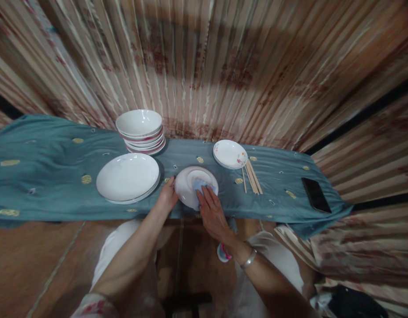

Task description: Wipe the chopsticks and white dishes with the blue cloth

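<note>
My left hand (168, 194) grips the left edge of a white plate (184, 183), which is turned with its underside and foot ring facing up. Pressed against that underside, inside the ring, is a light blue cloth (199, 183) under the fingers of my right hand (211, 212). A silver bangle circles my right wrist. The plate is held over the front part of the cloth-covered table (224, 207). Part of the blue cloth is hidden beneath my fingers.
Large white oval plates (127, 176) are stacked on the left, with a pile of bowls (139, 123) behind them. Small flowered plates (230, 153) and several wooden chopsticks (253, 177) lie to the right. A black phone (315, 194) rests near the right end. A pleated curtain (197, 66) hangs behind.
</note>
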`<state>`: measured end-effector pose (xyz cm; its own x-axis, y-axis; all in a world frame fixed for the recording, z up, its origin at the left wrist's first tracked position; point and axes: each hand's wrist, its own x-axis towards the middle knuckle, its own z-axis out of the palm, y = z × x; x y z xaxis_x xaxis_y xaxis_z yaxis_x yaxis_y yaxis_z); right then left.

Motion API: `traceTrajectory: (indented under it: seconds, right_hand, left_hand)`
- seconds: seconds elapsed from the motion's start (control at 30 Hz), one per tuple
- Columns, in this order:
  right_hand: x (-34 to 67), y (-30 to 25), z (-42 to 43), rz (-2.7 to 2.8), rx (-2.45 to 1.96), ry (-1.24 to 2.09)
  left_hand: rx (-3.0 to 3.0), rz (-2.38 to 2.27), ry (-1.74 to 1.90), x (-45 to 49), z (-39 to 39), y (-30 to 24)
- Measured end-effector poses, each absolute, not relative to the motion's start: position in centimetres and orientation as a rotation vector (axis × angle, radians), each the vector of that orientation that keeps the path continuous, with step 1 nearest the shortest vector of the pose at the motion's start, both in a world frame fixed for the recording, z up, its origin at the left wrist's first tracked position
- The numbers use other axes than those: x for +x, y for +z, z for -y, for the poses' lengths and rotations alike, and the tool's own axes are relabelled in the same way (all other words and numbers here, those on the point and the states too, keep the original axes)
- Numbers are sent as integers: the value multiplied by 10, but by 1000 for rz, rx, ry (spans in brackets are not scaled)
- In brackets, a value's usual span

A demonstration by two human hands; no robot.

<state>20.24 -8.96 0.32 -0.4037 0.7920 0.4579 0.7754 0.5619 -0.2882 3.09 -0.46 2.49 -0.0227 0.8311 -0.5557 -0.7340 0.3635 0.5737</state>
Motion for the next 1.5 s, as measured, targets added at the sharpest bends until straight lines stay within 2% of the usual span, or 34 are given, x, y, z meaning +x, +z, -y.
traceTrajectory:
  seconds: [0.3,0.77,1.17,1.5]
  right_hand:
    - [185,16,82,2430,-1142,-7]
    - [142,40,40,2492,-1092,34]
    - [132,52,-6,2401,-1414,55]
    - [155,53,-31,2265,-1698,169]
  left_hand:
    - [103,-879,1196,31,9,31]
    - [-9,-956,1283,30,8,26]
    - [33,-815,1256,35,7,27]
    - [58,-879,1254,33,2,18]
